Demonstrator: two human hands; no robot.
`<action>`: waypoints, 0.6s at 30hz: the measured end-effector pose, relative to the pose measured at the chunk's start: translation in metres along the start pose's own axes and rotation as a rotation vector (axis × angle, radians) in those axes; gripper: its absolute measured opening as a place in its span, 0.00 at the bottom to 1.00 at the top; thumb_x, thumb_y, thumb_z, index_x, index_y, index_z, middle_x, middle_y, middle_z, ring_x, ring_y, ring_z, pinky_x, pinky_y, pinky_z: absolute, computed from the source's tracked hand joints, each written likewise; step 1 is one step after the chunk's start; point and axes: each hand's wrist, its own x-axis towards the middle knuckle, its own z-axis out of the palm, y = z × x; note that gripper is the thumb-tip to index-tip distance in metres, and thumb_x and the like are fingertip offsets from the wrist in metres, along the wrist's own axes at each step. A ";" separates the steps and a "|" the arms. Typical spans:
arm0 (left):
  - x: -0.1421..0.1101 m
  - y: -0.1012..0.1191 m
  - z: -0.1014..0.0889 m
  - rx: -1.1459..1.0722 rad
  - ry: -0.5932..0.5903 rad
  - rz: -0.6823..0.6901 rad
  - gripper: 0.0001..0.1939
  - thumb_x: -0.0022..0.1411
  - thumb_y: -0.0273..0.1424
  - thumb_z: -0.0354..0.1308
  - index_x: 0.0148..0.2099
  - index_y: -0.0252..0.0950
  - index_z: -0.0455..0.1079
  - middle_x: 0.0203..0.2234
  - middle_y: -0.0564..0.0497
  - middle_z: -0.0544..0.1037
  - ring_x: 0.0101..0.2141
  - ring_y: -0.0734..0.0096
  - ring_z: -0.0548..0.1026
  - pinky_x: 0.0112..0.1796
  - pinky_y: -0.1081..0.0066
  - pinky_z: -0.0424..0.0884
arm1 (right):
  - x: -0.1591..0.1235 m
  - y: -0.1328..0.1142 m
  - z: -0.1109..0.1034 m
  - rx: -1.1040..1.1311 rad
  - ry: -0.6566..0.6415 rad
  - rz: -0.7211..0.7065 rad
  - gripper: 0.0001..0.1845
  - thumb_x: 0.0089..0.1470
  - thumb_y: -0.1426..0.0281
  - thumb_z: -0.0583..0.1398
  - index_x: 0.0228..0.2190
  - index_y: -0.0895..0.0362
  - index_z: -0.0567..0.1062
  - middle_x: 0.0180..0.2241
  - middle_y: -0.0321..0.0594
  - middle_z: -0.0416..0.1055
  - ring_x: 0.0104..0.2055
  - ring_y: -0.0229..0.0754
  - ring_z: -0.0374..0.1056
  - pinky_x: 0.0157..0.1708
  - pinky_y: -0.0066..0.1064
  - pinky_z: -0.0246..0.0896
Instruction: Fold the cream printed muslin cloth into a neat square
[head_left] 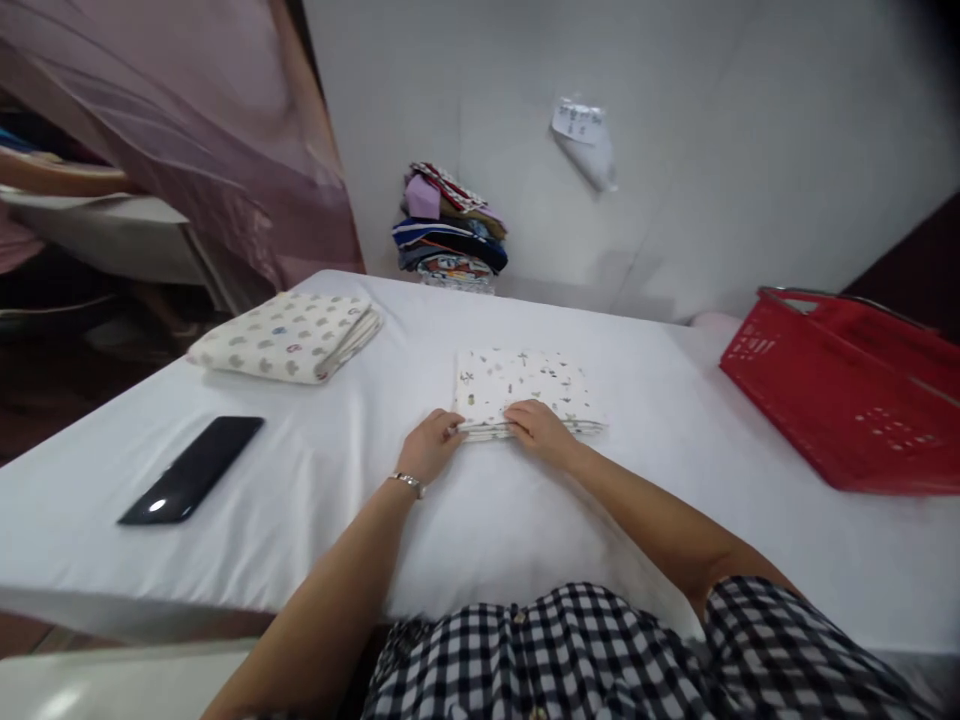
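Note:
A folded white cloth (525,380) with a small dark print lies flat on the white-covered table in front of me. My left hand (433,443) pinches its near left corner between thumb and fingers. Along the near folded edge, around its middle, my right hand (541,428) grips the layers, fingers on top and thumb at the edge. Several layers show at that edge. The undersides of both hands are hidden.
On the left lie another folded printed cloth (289,337) and a black phone-like slab (193,470). A red plastic basket (847,390) is at the right. Folded fabrics (450,235) are stacked by the wall beyond the white table (637,540). Another person's arm (67,178) shows at far left.

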 end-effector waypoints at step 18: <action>0.005 -0.007 0.004 -0.007 0.084 0.109 0.10 0.54 0.34 0.53 0.40 0.40 0.68 0.40 0.52 0.69 0.30 0.77 0.71 0.30 0.75 0.69 | -0.135 0.080 -0.075 0.244 0.390 0.861 0.14 0.49 0.64 0.55 0.34 0.56 0.76 0.36 0.40 0.74 0.39 0.42 0.67 0.41 0.34 0.61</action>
